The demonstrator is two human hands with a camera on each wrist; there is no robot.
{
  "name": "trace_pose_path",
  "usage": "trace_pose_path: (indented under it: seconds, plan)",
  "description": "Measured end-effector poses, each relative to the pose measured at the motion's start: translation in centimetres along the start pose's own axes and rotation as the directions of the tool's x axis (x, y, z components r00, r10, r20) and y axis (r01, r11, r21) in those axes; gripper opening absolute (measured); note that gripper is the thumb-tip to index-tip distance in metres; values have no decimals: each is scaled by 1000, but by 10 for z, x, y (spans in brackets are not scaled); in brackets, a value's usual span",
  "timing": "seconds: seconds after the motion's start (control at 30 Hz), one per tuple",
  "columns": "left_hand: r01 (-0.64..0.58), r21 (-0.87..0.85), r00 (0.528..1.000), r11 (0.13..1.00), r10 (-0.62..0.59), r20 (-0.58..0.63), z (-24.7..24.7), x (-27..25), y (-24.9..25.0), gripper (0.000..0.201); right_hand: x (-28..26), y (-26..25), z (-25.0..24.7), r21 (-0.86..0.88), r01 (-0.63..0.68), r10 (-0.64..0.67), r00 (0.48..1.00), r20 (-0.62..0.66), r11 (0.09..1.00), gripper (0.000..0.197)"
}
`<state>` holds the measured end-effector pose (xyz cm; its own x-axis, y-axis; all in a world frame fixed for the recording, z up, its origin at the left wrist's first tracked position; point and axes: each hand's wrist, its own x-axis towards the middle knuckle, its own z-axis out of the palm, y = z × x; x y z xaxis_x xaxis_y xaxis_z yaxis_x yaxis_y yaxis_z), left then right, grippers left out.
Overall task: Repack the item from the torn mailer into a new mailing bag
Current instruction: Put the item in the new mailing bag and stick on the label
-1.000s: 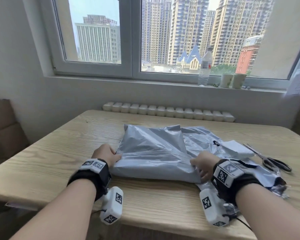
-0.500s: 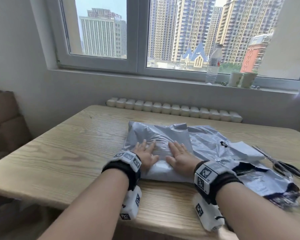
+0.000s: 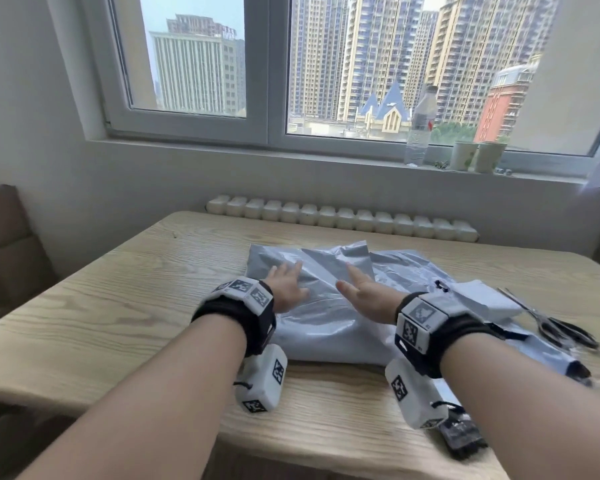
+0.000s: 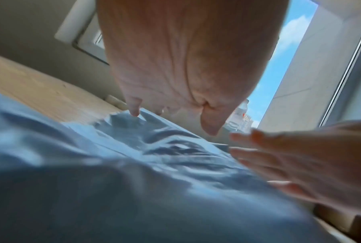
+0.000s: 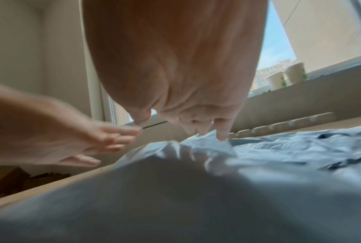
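A packed grey mailing bag (image 3: pixel 326 323) lies flat on the wooden table (image 3: pixel 118 306) in front of me. My left hand (image 3: pixel 286 285) lies on the bag's left part with fingers straight and spread. Beside it my right hand (image 3: pixel 361 289) hovers just over the bag's middle, fingers stretched forward. In the left wrist view the left fingertips (image 4: pixel 134 112) reach the bag (image 4: pixel 133 172). In the right wrist view the right fingertips (image 5: pixel 222 136) hang just above the plastic (image 5: pixel 258 156). The crumpled torn mailer (image 3: pixel 471 299) lies to the right, partly under the bag.
Black-handled scissors (image 3: pixel 551 323) lie at the right on the torn mailer's edge. A dark object (image 3: pixel 461 436) sits at the table's near edge. A water bottle (image 3: pixel 420 129) and two cups (image 3: pixel 475 155) stand on the window sill; cardboard boxes (image 3: pixel 0 244) stand at the left.
Both hands left the bag's near corners, came together on its middle and slid forward across it. The right hand has now lifted slightly off the plastic.
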<state>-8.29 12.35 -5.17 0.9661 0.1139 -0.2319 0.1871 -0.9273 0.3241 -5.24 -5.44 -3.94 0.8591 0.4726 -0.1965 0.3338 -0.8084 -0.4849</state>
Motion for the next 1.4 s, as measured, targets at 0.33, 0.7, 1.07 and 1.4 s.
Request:
trace_pose_path:
  seconds: [0.33,0.7,1.07,1.4]
  plan:
    - [61,62,992,996,-67,103,30,0,-14,90,1,17,18,-82,-106,118,981,155,991,72]
    - [77,53,996,996,-74,-56,-22,-21,-10,45,-19,14,-15,-205,-55,32,993,-116,977,46]
    - [76,-304,997,950,-75,16,-14,-34,-4,13,-38,14,15,-343,108,-98,994,48,933,105]
    - [-19,-164,987,986,45,155,-33,-51,-6,61,-35,7,5,-70,64,-75,983,-168,995,69]
